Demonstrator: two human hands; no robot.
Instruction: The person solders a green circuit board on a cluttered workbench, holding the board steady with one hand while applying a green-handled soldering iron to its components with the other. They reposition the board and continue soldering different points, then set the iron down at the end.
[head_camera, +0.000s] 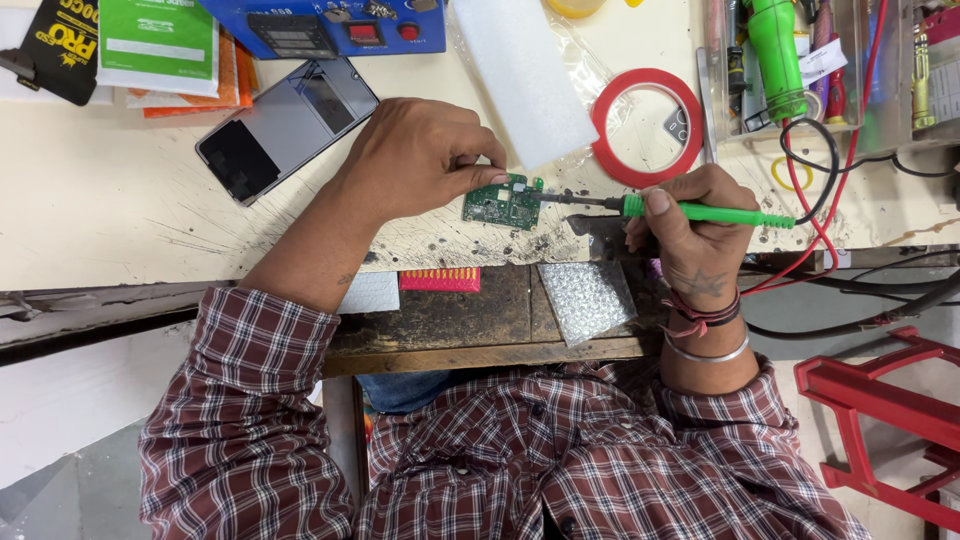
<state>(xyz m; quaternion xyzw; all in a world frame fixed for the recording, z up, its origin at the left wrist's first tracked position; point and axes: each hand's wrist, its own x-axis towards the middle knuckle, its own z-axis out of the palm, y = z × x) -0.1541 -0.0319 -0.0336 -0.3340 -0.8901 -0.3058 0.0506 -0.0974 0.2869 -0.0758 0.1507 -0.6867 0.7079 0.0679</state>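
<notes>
Two hands work close together near the front edge of the counter, a pale top scorched and scratched black just where they meet, which suggests this strip takes the hot work. Largest on that top is the phone, lying flat and slanted toward the back left corner, well apart from the hands and out of the way. Beside it, a white foam strip lies angled toward the back edge, its near end just behind the left hand. A roll of red tape lies flat to the right of the foam, near the right hand, within easy reach. At the back right corner a clear rack holds tools upright.

Below the front edge, a bubble-wrap piece rests on a darker wooden shelf.

The right hand is closed around a green-handled soldering iron, gripped low like a pen, probably for fine control; the wrist sits at the counter's front edge for steadiness. Its dark tip points left and reaches the right edge of the circuit board. Red and black cords trail off the handle toward the right edge.

The left hand pinches the small green circuit board at its upper left corner with fingertips narrowed together, pressing it flat on the scorched strip so it does not slide under the tip.
</notes>
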